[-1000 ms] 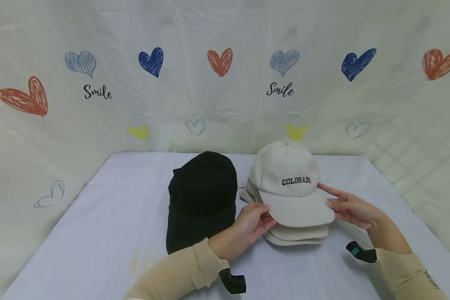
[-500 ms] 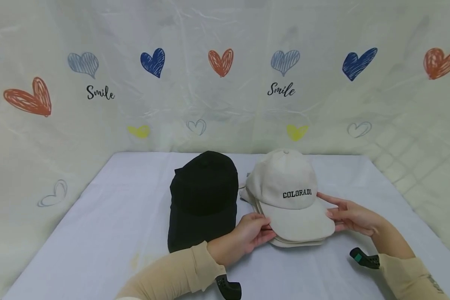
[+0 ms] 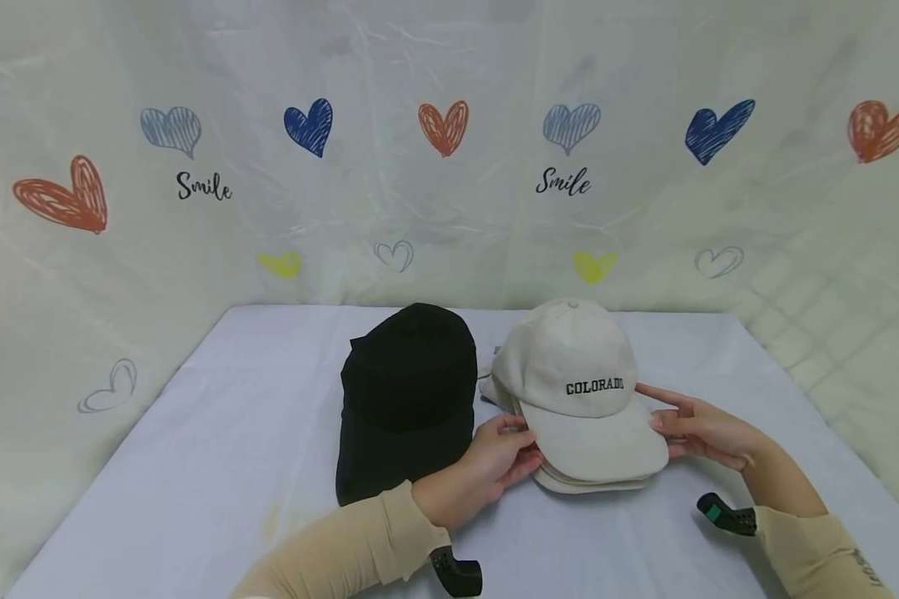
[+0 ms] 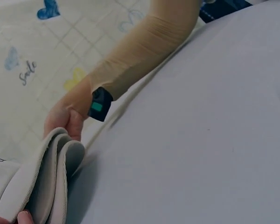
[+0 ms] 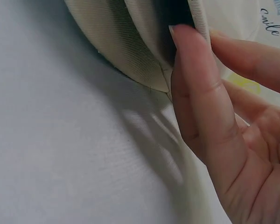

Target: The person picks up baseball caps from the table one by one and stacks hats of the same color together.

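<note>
A cream baseball cap point(image 3: 584, 349) lettered COLORADO sits on top of a stack of similar pale caps, whose lower brims point(image 3: 588, 487) show beneath it. At the brim's left edge my left hand point(image 3: 479, 474) pinches the top cap between thumb and fingers. My right hand point(image 3: 712, 437) holds the right edge of that brim, its index finger extended along the crown's side. In the right wrist view, fingers point(image 5: 200, 70) reach under the brim point(image 5: 199, 18). Layered brims point(image 4: 51, 177) appear in the left wrist view, close together.
Just left of the stack, a black cap point(image 3: 412, 391) lies on the white-covered table point(image 3: 232, 416), brim toward me. Behind the table hangs a pale sheet point(image 3: 479, 208) printed with hearts and "Smile". Dark wrist devices point(image 3: 727, 516) project from both sleeves.
The top cream cap has come down onto the stack, so the brims beneath show less. Both hands stayed at its brim; the left has shifted slightly left most recently.
</note>
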`<state>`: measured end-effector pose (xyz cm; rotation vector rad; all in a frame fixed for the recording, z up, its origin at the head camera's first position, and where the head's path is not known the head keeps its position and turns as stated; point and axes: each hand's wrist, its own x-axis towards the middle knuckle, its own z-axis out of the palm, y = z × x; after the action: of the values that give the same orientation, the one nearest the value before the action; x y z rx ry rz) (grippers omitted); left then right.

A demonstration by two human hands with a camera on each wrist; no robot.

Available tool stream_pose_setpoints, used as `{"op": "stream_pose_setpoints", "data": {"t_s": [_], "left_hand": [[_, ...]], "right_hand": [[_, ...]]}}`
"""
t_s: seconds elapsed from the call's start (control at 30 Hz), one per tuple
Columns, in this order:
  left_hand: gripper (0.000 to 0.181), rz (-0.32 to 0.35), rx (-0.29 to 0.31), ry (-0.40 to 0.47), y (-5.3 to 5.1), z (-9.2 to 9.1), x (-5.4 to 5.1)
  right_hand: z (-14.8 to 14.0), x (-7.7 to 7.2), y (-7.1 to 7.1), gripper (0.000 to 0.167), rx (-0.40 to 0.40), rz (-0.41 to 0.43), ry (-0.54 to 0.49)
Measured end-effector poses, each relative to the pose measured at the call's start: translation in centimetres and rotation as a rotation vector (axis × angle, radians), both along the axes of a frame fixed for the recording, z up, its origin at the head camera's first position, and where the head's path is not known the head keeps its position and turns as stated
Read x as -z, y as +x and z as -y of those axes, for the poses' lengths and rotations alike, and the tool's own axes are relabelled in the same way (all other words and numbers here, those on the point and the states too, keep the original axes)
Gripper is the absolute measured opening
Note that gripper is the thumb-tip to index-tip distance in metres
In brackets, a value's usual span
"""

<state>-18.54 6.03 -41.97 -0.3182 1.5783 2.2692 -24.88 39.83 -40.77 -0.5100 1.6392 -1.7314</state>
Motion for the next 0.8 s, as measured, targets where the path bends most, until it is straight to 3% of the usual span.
{"op": "stream_pose_setpoints", "data": {"t_s": [0.17, 0.53, 0.63, 0.8], "left_hand": [[0.029, -0.017, -0.041, 0.019, -0.3, -0.2, -0.3], [0.026, -0.039, -0.1, -0.034, -0.5, -0.7, -0.2], [0.024, -0.026, -0.106, -0.043, -0.6, -0.8, -0.3], [0.02, 0.022, -0.112, -0.012, -0.4, -0.5, -0.6]], "right_hand": [[-0.1, 0.2, -0.3, 0.06, 0.0, -0.005, -0.028], [-0.5, 0.6, -0.2, 0.062, 0.007, 0.005, 0.0], [-0.4, 0.2, -0.3, 0.06, 0.037, -0.026, 0.055], [-0.2, -0.7, -0.2, 0.051, 0.121, -0.115, 0.258]]}}
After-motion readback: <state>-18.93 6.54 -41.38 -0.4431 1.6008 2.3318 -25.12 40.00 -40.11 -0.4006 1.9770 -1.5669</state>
